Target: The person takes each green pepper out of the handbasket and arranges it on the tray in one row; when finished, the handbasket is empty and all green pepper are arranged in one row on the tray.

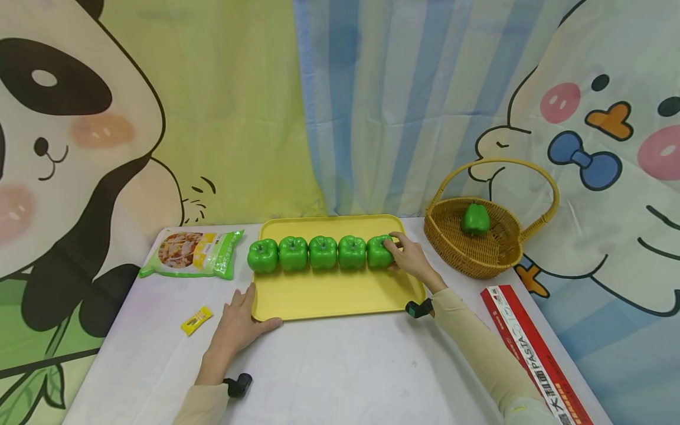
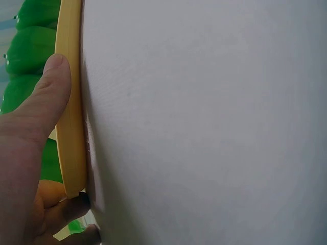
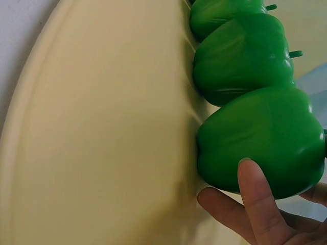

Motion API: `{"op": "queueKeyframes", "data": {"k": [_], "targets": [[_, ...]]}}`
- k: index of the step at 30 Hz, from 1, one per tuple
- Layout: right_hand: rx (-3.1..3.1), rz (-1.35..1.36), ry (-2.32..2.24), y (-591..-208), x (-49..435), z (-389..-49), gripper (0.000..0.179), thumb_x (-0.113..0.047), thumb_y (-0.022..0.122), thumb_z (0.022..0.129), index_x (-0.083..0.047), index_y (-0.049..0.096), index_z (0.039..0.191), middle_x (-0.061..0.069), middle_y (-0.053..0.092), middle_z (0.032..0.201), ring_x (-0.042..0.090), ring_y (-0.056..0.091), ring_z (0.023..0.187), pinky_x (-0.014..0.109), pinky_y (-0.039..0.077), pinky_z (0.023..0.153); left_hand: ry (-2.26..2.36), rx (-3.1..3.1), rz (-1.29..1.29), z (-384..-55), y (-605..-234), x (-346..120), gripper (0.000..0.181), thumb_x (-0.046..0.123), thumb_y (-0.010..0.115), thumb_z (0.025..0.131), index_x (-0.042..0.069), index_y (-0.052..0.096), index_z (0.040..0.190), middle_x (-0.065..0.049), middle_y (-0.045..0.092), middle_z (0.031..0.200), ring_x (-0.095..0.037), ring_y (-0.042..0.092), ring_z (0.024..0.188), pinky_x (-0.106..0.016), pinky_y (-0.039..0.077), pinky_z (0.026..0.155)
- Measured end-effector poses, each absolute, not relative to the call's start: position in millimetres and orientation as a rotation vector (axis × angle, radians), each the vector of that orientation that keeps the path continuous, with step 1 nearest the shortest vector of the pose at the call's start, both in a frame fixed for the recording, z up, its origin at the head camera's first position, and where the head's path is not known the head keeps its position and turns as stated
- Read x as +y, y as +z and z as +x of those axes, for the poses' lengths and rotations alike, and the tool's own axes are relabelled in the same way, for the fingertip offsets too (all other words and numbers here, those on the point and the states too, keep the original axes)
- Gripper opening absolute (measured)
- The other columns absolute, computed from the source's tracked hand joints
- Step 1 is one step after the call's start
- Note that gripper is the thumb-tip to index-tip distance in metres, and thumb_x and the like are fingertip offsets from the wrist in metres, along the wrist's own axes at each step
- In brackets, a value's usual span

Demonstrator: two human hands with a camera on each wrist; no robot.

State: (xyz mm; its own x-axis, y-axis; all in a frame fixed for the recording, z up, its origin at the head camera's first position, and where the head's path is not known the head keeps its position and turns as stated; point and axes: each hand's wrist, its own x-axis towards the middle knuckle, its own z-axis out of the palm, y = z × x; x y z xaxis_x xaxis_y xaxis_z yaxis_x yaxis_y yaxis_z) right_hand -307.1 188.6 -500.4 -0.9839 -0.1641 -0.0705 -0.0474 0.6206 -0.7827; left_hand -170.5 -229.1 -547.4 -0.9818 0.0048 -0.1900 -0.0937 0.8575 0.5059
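Observation:
Several green bell peppers stand side by side along a yellow tray, their stems upward. My right hand holds the rightmost bell pepper by its right side. In the right wrist view, the thumb lies against that pepper, with the other fingers partly hidden behind and below it. My left hand rests at the tray's front-left corner, thumb and fingers spread. In the left wrist view, its thumb lies against the rim, and its fingers touch near the corner.
A wicker basket with a tall handle stands right of the tray, one green bell pepper inside. A red-and-white pasta box lies front right. On the left lie a green-and-white food bag and a small yellow packet.

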Motion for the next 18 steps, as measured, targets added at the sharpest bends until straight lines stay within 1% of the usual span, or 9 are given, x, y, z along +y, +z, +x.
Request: {"op": "queueKeyframes", "data": {"k": [3, 5, 7, 9, 11, 13, 18], "targets": [[2.711, -0.172, -1.277, -500, 190, -306, 0.065, -0.052, 0.045, 0.104, -0.011, 0.036, 0.154, 0.033, 0.055, 0.141, 0.021, 0.076, 0.066, 0.035, 0.065, 0.071, 0.786, 2.846, -0.063, -171, -547, -228, 0.125, 0.076, 0.068, 0.077, 0.004, 0.010, 0.162, -0.036, 0.014, 0.163, -0.058, 0.009, 0.150, -0.074, 0.014, 0.120], [2.716, -0.179, -1.255, -499, 192, -306, 0.067, -0.054, 0.044, 0.104, -0.012, 0.034, 0.155, 0.032, 0.054, 0.143, 0.020, 0.076, 0.066, 0.040, 0.065, 0.080, 0.786, 2.847, -0.060, -171, -547, -228, 0.125, 0.076, 0.068, 0.077, 0.004, 0.010, 0.162, -0.035, 0.014, 0.163, -0.057, 0.009, 0.151, -0.073, 0.014, 0.120], [2.722, -0.181, -1.243, -498, 193, -306, 0.069, -0.056, 0.043, 0.103, -0.013, 0.034, 0.156, 0.031, 0.054, 0.143, 0.019, 0.076, 0.066, 0.047, 0.061, 0.093, 0.785, 2.849, -0.055, -171, -546, -229, 0.125, 0.075, 0.068, 0.077, 0.003, 0.010, 0.161, -0.036, 0.014, 0.163, -0.056, 0.009, 0.151, -0.073, 0.013, 0.121], [2.724, -0.184, -1.238, -498, 195, -307, 0.071, -0.059, 0.043, 0.102, -0.013, 0.033, 0.156, 0.030, 0.054, 0.144, 0.019, 0.076, 0.066, 0.053, 0.055, 0.103, 0.785, 2.851, -0.049, -171, -546, -229, 0.125, 0.074, 0.069, 0.078, 0.003, 0.010, 0.161, -0.035, 0.015, 0.163, -0.055, 0.009, 0.152, -0.072, 0.012, 0.122], [2.723, -0.182, -1.240, -498, 197, -307, 0.073, -0.060, 0.044, 0.102, -0.013, 0.033, 0.156, 0.030, 0.054, 0.144, 0.020, 0.077, 0.068, 0.055, 0.051, 0.108, 0.784, 2.852, -0.044, -171, -546, -229, 0.125, 0.074, 0.069, 0.078, 0.003, 0.009, 0.161, -0.035, 0.015, 0.163, -0.054, 0.009, 0.152, -0.072, 0.012, 0.122], [2.707, -0.169, -1.251, -496, 200, -305, 0.074, -0.060, 0.044, 0.101, -0.014, 0.032, 0.157, 0.030, 0.053, 0.145, 0.022, 0.077, 0.071, 0.057, 0.050, 0.109, 0.782, 2.857, -0.041, -170, -546, -230, 0.125, 0.074, 0.069, 0.078, 0.002, 0.009, 0.161, -0.036, 0.015, 0.163, -0.056, 0.010, 0.151, -0.073, 0.013, 0.121], [2.714, -0.194, -1.234, -489, 212, -300, 0.074, -0.060, 0.042, 0.102, -0.012, 0.030, 0.157, 0.031, 0.051, 0.146, 0.025, 0.078, 0.078, 0.060, 0.052, 0.103, 0.784, 2.865, -0.026, -169, -546, -230, 0.124, 0.073, 0.069, 0.078, 0.001, 0.010, 0.161, -0.037, 0.017, 0.161, -0.057, 0.010, 0.151, -0.073, 0.014, 0.120]]}}
